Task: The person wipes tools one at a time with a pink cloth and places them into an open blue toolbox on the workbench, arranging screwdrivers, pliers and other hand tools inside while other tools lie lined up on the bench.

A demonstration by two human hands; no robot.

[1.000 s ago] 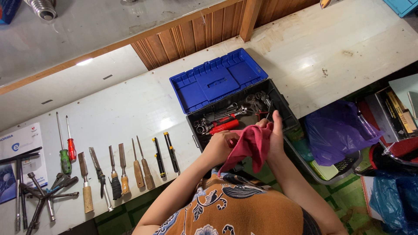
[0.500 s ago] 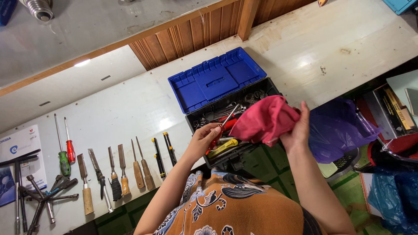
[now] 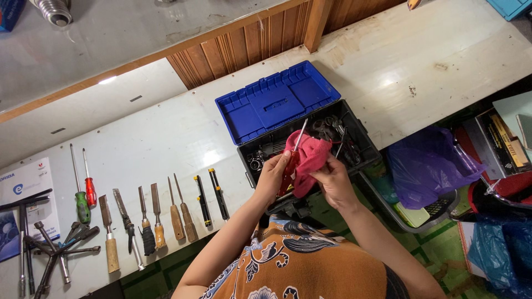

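Red handle: screwdriver (image 3: 292,158), gripped in left hand (image 3: 272,178), shaft angled toward 1 o'clock.
Pink fabric: cloth (image 3: 309,158), pinched around screwdriver by right hand (image 3: 334,181).
Beneath, 12 o'clock: open black toolbox (image 3: 360,145), blue lid (image 3: 275,101).
9 o'clock: chisels (image 3: 148,218) in row on bench (image 3: 166,138).

I see a red-handled screwdriver (image 3: 292,158), shaft tilted upward, wrapped in a crumpled pink rag (image 3: 308,158) above the open black toolbox (image 3: 363,145).
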